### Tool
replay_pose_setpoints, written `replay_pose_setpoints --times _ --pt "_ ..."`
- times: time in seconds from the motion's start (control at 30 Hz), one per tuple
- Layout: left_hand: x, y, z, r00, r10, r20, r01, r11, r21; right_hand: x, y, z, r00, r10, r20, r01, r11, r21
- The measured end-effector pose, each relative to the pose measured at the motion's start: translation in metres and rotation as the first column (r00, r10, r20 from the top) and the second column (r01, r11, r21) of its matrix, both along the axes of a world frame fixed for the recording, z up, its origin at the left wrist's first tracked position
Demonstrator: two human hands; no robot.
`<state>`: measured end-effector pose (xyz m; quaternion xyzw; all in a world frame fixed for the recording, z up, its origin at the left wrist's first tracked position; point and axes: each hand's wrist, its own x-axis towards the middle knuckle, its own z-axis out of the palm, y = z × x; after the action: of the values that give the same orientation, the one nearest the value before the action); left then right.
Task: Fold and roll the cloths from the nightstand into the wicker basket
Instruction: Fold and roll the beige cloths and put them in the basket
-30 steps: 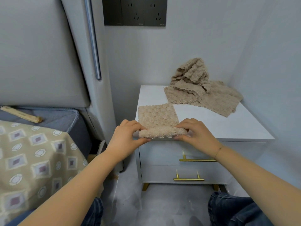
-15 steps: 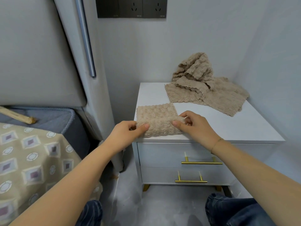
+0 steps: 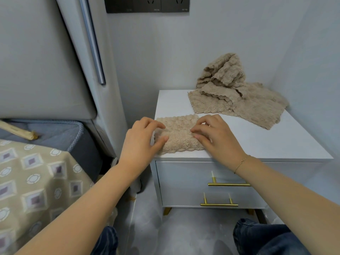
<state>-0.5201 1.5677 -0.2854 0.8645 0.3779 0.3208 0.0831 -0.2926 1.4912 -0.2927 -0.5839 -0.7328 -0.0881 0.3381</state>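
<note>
Left hand (image 3: pixel 139 142) sat at the left end of the half-rolled beige cloth (image 3: pixel 179 134), its fingers (image 3: pixel 156 124) curled over the roll and thumb tucked under the near edge, pinching it. Right hand (image 3: pixel 219 138) was at the right end, fingers (image 3: pixel 197 130) bent, tips pressed on top of the roll; whether the thumb hooked under could not be told. Cloth lay at the front-left corner of the white nightstand (image 3: pixel 257 144). A loose pile of matching cloths (image 3: pixel 237 96) was heaped at the back right, against the wall, apart from the roll. Two drawers with gold handles (image 3: pixel 229 184) sat below. Bed with patterned cover (image 3: pixel 36 181) on the left, grey headboard (image 3: pixel 36 70) behind it, dark socket panel (image 3: pixel 147 4) on the wall above.
</note>
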Motion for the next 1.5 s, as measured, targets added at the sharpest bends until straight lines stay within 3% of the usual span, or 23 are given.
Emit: replay_pose_setpoints --times 0.07,0.13,0.27,0.4,0.7,0.87,1.0,1.27,1.4,1.5 --pt "0.001 0.002 0.0 0.989 -0.055 -0.138 0.078 0.983 0.165 0.002 0.001 0.0 1.0 0.018 0.021 -0.018 1.0 -0.008" --pt "-0.001 0.003 -0.001 0.97 -0.063 -0.234 0.119 0.965 0.233 0.004 -0.001 0.003 0.998 0.046 0.034 -0.044 0.998 -0.046" --pt "-0.005 0.001 -0.004 0.94 -0.09 -0.329 0.129 0.987 0.099 0.008 -0.01 0.011 0.996 0.065 -0.054 -0.077 0.961 -0.266" --pt "-0.008 0.001 -0.008 0.917 -0.149 -0.371 0.154 0.988 -0.017 0.008 -0.019 0.011 0.998 0.056 0.014 -0.046 0.924 -0.38" --pt "-0.014 -0.015 -0.02 0.966 -0.164 -0.201 0.195 0.97 0.143 -0.001 -0.038 -0.002 0.999 0.049 -0.002 -0.048 0.968 -0.244" --pt "-0.014 -0.027 -0.02 0.959 -0.177 -0.223 0.226 0.949 0.221 -0.005 -0.041 -0.008 0.995 0.07 0.064 -0.061 0.988 -0.142" --pt "-0.015 -0.028 -0.019 0.955 -0.185 -0.233 0.217 0.968 0.122 -0.005 -0.041 -0.009 0.997 0.061 0.047 -0.054 0.988 -0.145" --pt "-0.016 -0.017 -0.009 0.99 -0.138 0.019 0.139 0.963 -0.229 -0.009 -0.036 0.006 0.964 -0.043 -0.264 -0.051 0.938 -0.342" --pt "-0.015 -0.006 -0.009 0.991 -0.095 0.094 0.126 0.906 -0.405 -0.009 -0.031 0.012 0.881 -0.107 -0.461 -0.091 0.918 -0.386" --pt "-0.012 0.001 -0.009 0.984 -0.01 0.175 0.11 0.811 -0.574 -0.006 -0.022 0.009 0.858 -0.16 -0.487 -0.062 0.911 -0.409"
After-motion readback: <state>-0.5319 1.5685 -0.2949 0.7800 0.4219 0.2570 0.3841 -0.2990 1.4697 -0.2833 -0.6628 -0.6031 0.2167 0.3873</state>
